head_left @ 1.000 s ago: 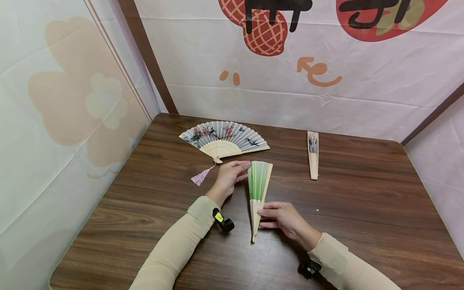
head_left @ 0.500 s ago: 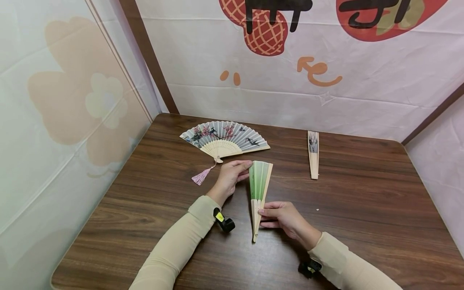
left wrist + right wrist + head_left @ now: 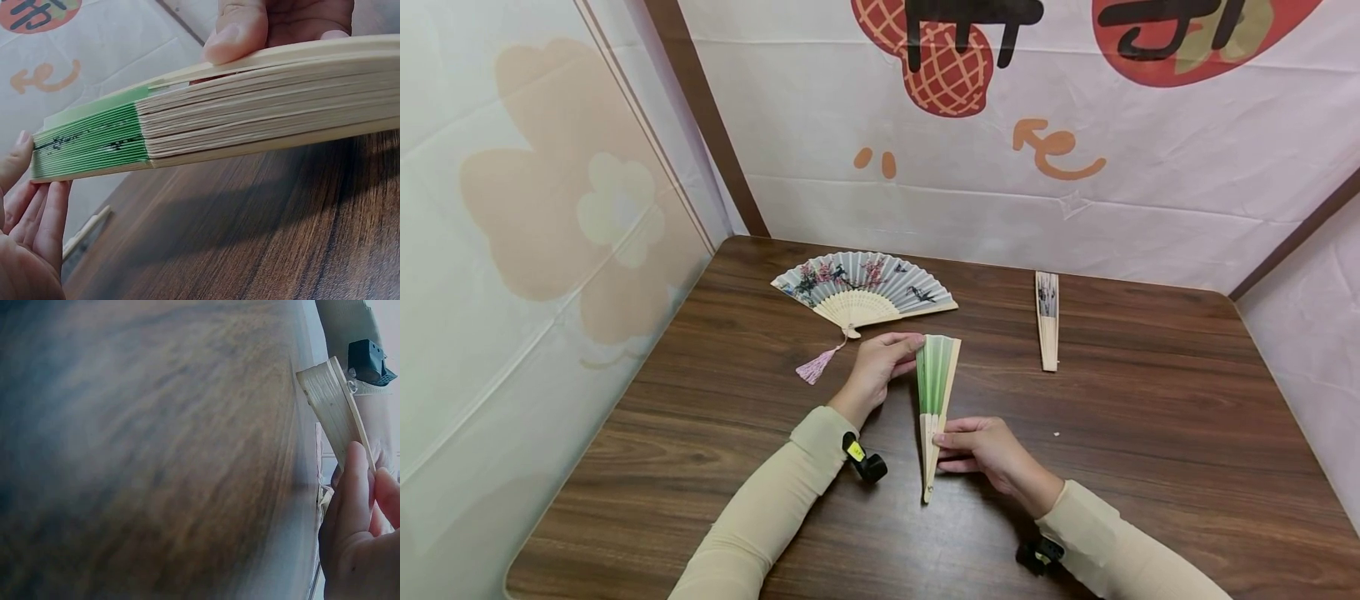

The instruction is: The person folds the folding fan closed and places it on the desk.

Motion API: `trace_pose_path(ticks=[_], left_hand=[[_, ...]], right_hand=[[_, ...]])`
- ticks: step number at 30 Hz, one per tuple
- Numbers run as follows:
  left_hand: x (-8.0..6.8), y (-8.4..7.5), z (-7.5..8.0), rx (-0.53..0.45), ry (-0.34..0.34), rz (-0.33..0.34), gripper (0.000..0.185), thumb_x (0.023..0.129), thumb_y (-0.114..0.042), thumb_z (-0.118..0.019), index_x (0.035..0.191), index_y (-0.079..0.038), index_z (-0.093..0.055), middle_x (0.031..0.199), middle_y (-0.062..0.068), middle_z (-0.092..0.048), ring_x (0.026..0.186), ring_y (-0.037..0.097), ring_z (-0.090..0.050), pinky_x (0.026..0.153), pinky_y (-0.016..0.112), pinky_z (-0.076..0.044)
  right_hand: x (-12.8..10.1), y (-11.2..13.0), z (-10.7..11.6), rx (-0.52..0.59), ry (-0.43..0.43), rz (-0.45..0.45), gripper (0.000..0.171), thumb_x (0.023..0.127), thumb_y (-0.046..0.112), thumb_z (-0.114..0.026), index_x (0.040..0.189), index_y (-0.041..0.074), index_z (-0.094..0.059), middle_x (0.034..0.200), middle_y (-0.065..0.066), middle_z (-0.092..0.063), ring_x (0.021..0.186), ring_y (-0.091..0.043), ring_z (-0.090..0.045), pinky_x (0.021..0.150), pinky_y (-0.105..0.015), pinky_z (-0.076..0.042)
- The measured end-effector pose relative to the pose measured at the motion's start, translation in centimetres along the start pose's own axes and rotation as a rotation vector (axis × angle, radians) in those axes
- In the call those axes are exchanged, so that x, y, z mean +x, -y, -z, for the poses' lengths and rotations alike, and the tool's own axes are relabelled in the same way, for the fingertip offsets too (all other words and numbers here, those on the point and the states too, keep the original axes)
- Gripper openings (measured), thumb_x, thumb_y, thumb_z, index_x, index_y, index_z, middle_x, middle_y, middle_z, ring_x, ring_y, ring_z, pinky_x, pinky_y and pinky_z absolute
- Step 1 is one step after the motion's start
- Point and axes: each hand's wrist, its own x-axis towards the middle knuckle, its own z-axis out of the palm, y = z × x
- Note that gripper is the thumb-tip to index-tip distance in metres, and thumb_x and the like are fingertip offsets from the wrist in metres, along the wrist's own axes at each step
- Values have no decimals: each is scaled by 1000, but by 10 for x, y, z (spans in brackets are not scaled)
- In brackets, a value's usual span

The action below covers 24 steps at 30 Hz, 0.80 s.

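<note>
A green folding fan (image 3: 935, 379) with pale wooden ribs is held above the table between both hands, its folds mostly gathered. My left hand (image 3: 880, 367) pinches the upper left corner of the green cloth between thumb and fingers. Lower down, my right hand (image 3: 992, 454) pinches the wooden ribs from the right side. The left wrist view shows the stacked ribs (image 3: 269, 106) edge-on and a slightly separated outer guard. In the right wrist view, the pivot end (image 3: 328, 394) of the fan sticks out beyond the right hand's fingers (image 3: 356, 481).
On the brown wooden table (image 3: 1150, 433), a spread grey floral fan (image 3: 880, 287) with a pink tassel (image 3: 816, 367) lies at the back left. A folded grey fan (image 3: 1048, 321) lies at the back right. Printed cloth walls (image 3: 955, 200) stand behind and beside the table.
The green fan has narrowed slightly, its left edge shifting a little to the right with the left hand. The right hand has stayed almost still.
</note>
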Motion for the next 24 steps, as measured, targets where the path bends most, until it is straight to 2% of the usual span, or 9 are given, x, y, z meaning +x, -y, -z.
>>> trace_pose_path(ticks=[6,17,24], left_hand=[[1,2,-1,21,-9,2,26,90,-7,-73,111,8,-69,87,-4,-74,77,5,-69,71,20,-62],[0,2,-5,17,-18,9,24,89,-8,-74,109,6,-71,86,-5,-74,75,5,-68,69,20,-62],[-1,2,-6,20,-9,24,27,89,-9,-75,111,5,-70,89,-4,-74,76,6,-69,71,22,-63]], right_hand=[[1,-2,0,-26,-2,-5,12,89,0,-68,100,-1,-73,83,-1,-76,77,-15,-73,74,-35,-65],[3,-2,-2,-56,-54,-2,15,86,1,-73,100,-4,-71,80,-4,-76,73,-16,-74,70,-36,-66],[4,-1,-2,-85,-85,30,29,85,2,-73,111,-11,-68,81,-5,-76,71,-16,-73,67,-36,-66]])
